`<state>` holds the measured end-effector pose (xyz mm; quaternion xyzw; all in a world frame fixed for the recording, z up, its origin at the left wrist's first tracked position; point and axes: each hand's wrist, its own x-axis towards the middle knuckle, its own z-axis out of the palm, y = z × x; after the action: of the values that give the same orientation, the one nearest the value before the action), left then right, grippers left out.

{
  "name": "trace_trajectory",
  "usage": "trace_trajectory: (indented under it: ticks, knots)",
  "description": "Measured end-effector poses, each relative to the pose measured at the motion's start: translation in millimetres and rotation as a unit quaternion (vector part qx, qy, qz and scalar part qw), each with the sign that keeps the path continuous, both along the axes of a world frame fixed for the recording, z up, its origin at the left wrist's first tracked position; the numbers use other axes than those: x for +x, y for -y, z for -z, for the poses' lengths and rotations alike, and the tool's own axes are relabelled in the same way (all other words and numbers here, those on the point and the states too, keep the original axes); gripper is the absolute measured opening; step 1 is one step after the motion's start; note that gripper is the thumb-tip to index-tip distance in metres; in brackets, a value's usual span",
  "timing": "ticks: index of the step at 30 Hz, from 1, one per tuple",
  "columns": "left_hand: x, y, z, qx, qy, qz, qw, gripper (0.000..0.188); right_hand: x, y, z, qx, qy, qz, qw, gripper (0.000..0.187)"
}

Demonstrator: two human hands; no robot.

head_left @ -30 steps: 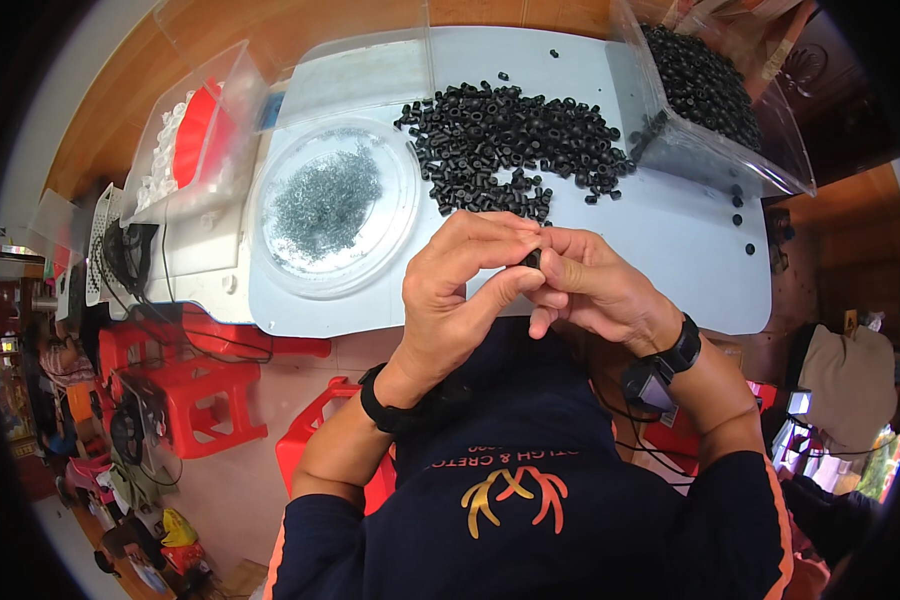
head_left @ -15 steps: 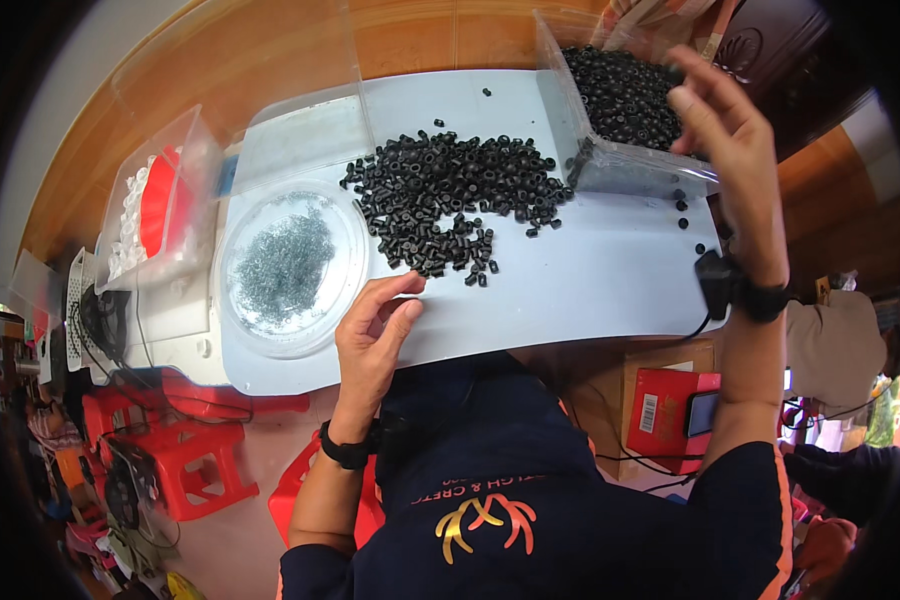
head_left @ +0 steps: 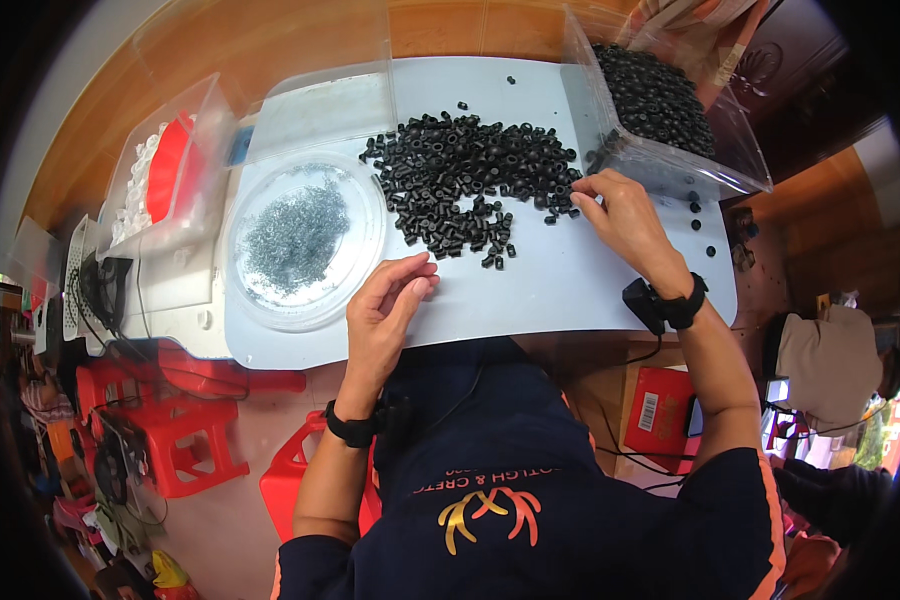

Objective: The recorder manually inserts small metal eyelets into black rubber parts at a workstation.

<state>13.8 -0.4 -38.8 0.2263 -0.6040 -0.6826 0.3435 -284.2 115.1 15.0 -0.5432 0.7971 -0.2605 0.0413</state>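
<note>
A heap of small black caps (head_left: 470,175), mostly short hollow cylinders, is spread over the pale tabletop (head_left: 530,290). At the heap's right edge is my right hand (head_left: 622,220), its thumb and fingers drawn together beside the outermost pieces; whatever lies between the fingertips is too small to make out. My left hand (head_left: 385,305) hovers by the heap's near side with fingers curled towards the thumb, and its grasp is hidden. Left of the heap, a round clear tray (head_left: 355,295) holds many tiny grey-green, glassy-looking pieces (head_left: 295,240).
A clear bin (head_left: 690,172) full of black round parts (head_left: 655,100) stands at the back right, with several loose ones (head_left: 695,208) beside it. A clear box (head_left: 185,215) with white parts and a red piece sits at the left. Red stools (head_left: 185,440) are below.
My right hand has come from the bin at the back right down to the heap's right edge. My left hand stays near the heap, its fingers slightly more closed.
</note>
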Motion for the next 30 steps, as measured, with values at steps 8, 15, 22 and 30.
trace_trajectory:
  ticks: [8,15,22,30]
  knots:
    - [-0.3,-0.3,3.3,-0.02,-0.002,0.006,1.0,0.026,5.6,19.4,31.8,0.001,-0.066,0.022,0.998,0.023]
    - [-3.4,-5.2,-0.5,-0.029,0.008,-0.004,1.0,0.025,52.1,15.4,-2.5,-0.096,0.014,-0.096,0.991,0.021]
    - [-6.6,-17.5,-20.2,0.058,-0.058,-0.008,0.997,0.029,108.1,25.9,-15.8,-0.132,0.08,-0.238,0.959,0.024]
    - [33.5,-16.0,-12.1,0.077,-0.057,-0.064,0.993,0.026,149.4,49.6,-12.0,-0.131,0.128,-0.325,0.928,0.027]
